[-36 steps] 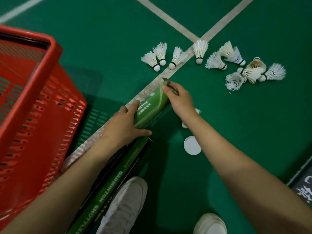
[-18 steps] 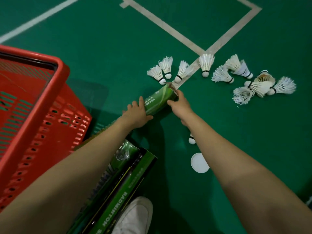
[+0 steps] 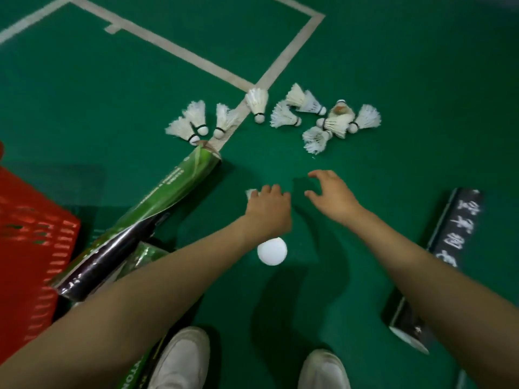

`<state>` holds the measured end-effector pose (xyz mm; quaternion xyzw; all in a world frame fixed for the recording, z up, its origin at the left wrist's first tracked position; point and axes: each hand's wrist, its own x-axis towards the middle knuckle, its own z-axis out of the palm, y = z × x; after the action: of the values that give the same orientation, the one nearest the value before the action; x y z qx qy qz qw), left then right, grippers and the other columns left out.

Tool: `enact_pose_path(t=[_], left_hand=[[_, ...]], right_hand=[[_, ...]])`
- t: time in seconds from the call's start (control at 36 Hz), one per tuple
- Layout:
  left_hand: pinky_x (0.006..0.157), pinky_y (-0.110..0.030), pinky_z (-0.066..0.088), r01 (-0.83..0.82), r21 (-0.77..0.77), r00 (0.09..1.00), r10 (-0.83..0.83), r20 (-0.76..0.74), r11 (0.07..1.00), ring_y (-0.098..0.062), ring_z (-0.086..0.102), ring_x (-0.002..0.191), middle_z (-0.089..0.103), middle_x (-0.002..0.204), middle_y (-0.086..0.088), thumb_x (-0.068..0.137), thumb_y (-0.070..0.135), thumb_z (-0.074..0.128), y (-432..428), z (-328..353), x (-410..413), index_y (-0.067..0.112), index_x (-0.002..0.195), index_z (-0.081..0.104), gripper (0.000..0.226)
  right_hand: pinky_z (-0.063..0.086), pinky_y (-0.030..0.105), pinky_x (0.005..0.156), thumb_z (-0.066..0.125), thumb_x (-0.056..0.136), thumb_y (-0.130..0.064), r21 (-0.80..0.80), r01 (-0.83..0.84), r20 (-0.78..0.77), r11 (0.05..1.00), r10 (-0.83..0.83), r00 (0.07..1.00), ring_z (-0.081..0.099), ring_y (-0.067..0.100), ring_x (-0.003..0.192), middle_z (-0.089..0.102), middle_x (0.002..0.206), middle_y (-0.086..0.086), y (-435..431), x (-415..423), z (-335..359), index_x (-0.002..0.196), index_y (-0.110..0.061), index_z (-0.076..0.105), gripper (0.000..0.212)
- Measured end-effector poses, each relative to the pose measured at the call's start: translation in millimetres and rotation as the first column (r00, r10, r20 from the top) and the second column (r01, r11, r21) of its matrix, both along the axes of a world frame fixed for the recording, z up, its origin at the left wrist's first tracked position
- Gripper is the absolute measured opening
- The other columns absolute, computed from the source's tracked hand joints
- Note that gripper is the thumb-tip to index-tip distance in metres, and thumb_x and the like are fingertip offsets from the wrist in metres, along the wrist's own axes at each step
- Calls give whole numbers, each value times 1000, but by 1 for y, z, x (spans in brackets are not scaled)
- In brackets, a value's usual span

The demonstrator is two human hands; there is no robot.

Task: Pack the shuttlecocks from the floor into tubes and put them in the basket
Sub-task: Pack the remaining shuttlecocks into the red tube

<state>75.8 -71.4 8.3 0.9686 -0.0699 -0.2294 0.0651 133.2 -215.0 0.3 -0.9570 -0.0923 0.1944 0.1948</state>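
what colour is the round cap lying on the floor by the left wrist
White: the round cap is plain white against the green floor, seen in the head view.

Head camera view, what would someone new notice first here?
Probably the scatter of white feather shuttlecocks on the green court floor near the corner of the court lines. Next, two bare arms reaching in: the left hand closes over a shuttlecock, the right hand hovers open. A green shuttlecock tube lies at left beside the red basket.
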Motion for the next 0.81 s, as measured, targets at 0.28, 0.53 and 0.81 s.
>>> enact_pose_path(t=[0.28,0.53,0.81], left_hand=[[94,-44,39,241,-77,964,-248,-101,967,-33,44,117,47,124,-16,91,23,50,-115,7,-8,7,126,46,38],[99,-44,38,181,-146,959,-207,-192,973,-31,39,125,44,133,-13,92,28,53,-149,-16,-25,11,137,42,49],[103,-44,37,105,-192,964,-147,-222,976,-30,37,129,40,139,-12,93,33,52,-133,-17,-32,11,138,41,51]], right_hand=[[12,63,111,56,89,-18,-393,377,122,839,-359,925,6,30,145,18,153,13,-173,-34,-2,144,-16,27,63],[22,68,106,60,88,-15,-191,696,-13,692,-711,703,0,33,146,-9,159,7,-198,-53,-25,152,-21,-1,89],[38,48,102,83,68,-30,49,925,-279,378,-884,376,35,35,130,27,146,15,-163,-40,-31,142,-11,15,102]])
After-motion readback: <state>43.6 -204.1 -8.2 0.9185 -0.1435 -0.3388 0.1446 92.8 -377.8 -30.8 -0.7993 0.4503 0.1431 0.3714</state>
